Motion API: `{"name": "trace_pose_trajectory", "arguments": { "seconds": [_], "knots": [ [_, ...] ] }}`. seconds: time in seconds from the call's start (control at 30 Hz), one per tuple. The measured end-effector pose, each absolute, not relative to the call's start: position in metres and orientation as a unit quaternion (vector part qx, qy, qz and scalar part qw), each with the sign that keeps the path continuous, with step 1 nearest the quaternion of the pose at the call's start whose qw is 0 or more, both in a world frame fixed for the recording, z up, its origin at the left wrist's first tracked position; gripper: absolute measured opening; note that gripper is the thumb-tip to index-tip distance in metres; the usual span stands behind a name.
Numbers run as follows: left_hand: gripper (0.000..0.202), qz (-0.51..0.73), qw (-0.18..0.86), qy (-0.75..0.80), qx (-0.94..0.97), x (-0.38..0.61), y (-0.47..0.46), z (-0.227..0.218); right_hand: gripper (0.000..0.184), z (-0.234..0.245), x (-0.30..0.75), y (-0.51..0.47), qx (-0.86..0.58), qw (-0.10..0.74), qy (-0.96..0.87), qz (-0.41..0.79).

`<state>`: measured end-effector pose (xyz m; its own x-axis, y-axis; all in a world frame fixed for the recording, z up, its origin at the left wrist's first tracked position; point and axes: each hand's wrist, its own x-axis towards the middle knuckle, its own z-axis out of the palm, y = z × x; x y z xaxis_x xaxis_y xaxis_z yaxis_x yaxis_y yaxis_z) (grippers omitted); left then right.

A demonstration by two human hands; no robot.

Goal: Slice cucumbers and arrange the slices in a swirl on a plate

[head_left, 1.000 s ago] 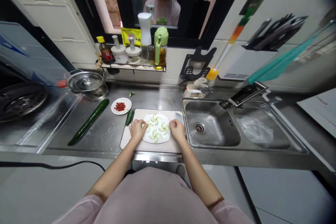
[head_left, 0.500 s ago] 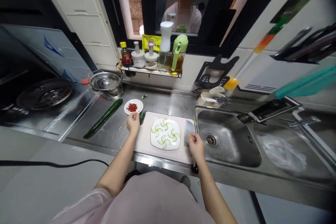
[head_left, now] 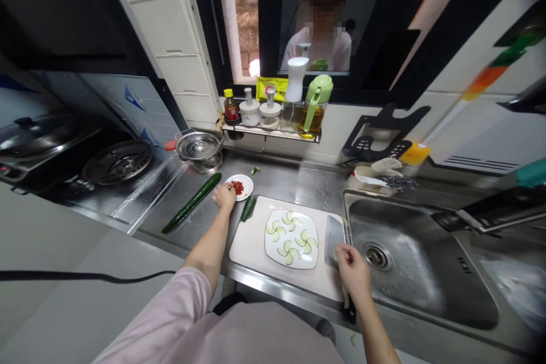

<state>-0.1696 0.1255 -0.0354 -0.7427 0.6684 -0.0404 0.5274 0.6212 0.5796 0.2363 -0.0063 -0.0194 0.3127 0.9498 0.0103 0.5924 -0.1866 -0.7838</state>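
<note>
My left hand (head_left: 224, 195) reaches over the left rim of a small white plate (head_left: 247, 194), thumb and forefinger pinched at a heap of small red goji berries (head_left: 238, 187). My right hand (head_left: 355, 274) hovers over the lower part of a knife (head_left: 334, 237), its fingertips pressed together; whatever they hold is too small to see. The knife lies on the right side of a pale cutting board (head_left: 247, 245). On the board, between my hands, a square white plate (head_left: 271, 258) bears several pinwheels of thin cucumber slices (head_left: 306, 242).
A cucumber piece (head_left: 248, 208) lies by the board's upper left corner, a whole cucumber (head_left: 191, 203) farther left. Behind stand a steel pot (head_left: 207, 162) and a rack of seasoning bottles (head_left: 273, 132). The sink (head_left: 418, 273) is right, the stove (head_left: 117, 162) left.
My left hand has moved from the small plate's lower right edge to its left side, fingertips now at the goji berries. My right hand stays pinched near the knife. The view has turned left.
</note>
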Motion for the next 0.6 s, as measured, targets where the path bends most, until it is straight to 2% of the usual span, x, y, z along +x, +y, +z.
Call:
{"name": "trace_pose_trajectory", "arguments": {
  "seconds": [0.2,0.4,0.6],
  "knots": [
    [0.026,0.155,0.084,0.859,0.481,-0.171,0.153,-0.030,0.051,-0.019,0.235,-0.010,-0.736,0.347,-0.520,0.262],
    [0.029,0.086,0.061,0.836,0.539,-0.170,0.179,-0.034,0.049,-0.022,0.237,-0.015,-0.744,0.342,-0.511,0.260],
    [0.028,0.016,0.083,0.825,0.559,-0.173,0.191,-0.041,0.048,-0.023,0.239,-0.020,-0.754,0.332,-0.503,0.263]
  ]
}}
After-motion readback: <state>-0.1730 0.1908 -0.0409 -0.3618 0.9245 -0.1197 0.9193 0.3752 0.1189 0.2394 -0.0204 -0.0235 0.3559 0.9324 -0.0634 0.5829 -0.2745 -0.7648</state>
